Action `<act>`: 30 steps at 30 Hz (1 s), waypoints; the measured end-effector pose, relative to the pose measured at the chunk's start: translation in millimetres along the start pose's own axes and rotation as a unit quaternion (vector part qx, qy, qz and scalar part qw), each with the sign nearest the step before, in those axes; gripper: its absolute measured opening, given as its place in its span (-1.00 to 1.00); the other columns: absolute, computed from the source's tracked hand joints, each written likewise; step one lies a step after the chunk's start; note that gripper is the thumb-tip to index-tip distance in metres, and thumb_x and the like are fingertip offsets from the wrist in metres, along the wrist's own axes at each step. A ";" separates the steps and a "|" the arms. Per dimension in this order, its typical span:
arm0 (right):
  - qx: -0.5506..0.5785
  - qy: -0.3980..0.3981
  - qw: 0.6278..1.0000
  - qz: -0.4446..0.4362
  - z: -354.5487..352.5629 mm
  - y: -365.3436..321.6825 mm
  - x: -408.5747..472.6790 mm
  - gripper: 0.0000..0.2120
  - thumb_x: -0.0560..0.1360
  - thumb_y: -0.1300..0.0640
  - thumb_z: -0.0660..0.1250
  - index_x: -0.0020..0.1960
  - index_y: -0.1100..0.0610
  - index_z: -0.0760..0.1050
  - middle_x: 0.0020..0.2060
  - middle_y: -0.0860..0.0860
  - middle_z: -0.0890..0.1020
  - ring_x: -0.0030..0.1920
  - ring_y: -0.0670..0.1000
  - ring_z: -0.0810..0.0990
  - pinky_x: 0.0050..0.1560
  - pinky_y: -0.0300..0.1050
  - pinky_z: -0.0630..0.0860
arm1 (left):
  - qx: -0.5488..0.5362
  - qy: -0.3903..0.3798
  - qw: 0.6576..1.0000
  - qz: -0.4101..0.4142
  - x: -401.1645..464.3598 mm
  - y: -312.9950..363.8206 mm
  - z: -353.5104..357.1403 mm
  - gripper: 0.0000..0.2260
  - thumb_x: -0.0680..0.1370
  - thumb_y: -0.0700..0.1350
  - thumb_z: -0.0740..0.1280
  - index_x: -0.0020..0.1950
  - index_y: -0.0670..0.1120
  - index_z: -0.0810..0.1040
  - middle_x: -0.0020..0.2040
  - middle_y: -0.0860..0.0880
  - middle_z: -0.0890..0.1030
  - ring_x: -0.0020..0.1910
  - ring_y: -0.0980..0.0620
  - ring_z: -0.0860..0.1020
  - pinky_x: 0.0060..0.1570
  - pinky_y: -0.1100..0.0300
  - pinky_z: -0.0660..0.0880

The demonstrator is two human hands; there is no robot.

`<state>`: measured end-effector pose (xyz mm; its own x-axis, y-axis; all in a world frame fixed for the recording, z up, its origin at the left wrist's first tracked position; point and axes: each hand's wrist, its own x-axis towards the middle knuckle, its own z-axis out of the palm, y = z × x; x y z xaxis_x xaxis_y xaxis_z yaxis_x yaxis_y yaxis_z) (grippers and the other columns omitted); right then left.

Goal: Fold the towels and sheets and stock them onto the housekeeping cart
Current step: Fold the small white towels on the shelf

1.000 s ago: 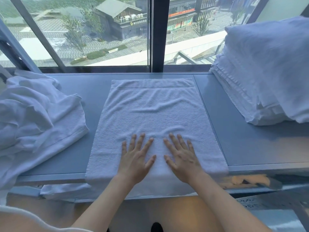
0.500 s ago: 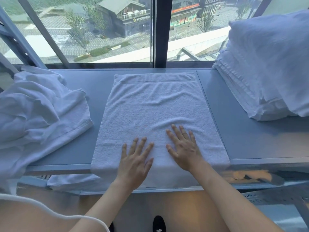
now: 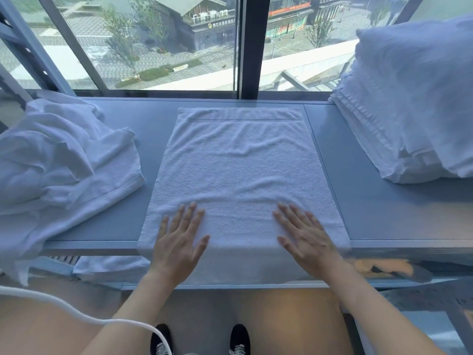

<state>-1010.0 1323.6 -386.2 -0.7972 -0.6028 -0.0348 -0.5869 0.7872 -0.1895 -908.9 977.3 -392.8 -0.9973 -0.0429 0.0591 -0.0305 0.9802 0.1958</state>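
While both of my palms lie flat on the cloth, I read the step in hand as smoothing one towel before its next fold, not yet stocking anything. I take the spread towel (image 3: 238,175) as my landmark; it lies square on the grey ledge (image 3: 371,201) under the window (image 3: 166,42), its near edge hanging over the ledge's front lip.

Well to the left of that towel sits a rumpled heap of unfolded linen (image 3: 56,165), part of it spilling off the ledge's front. Just below and left of the towel's hanging edge I can make out another white piece (image 3: 112,267) on a lower level; what it rests on I cannot tell.

On the towel's near left part rests my left hand (image 3: 179,242), fingers straight and spread, gripping nothing, only pressing. On the near right part rests my right hand (image 3: 307,239), likewise flat and splayed, holding nothing. A low ridge of wrinkles runs across the towel just beyond both sets of fingertips, and fainter ripples lie further toward the window.

Well to the right of the towel stands a stack of folded linen (image 3: 378,139), with a bulkier white bundle (image 3: 422,85) lying on top of it.

My judgement is that the next move calls for pushing those wrinkles flat, then pinching the near corners and carrying them to the far hem so the edges meet evenly. No cart is in view, so stocking looks a long way off.
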 end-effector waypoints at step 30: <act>-0.029 0.204 0.978 0.036 -55.8 -57.6 -125.1 -0.45 0.25 0.62 0.28 0.10 0.18 0.67 -0.08 0.07 0.71 -0.10 0.20 0.69 -0.19 0.01 0.63 | -0.025 0.177 0.971 0.160 -127.6 -37.0 -90.8 -0.63 0.37 -0.44 0.30 0.05 -0.11 0.68 -0.02 0.00 0.68 -0.10 -0.13 0.63 -0.30 0.04 0.57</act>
<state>-884.4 1361.0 -316.1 -0.8194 -0.4531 0.3510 -0.5254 0.8386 -0.1438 -774.4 928.9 -318.7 -0.8693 0.1899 0.4563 0.2896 0.9439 0.1588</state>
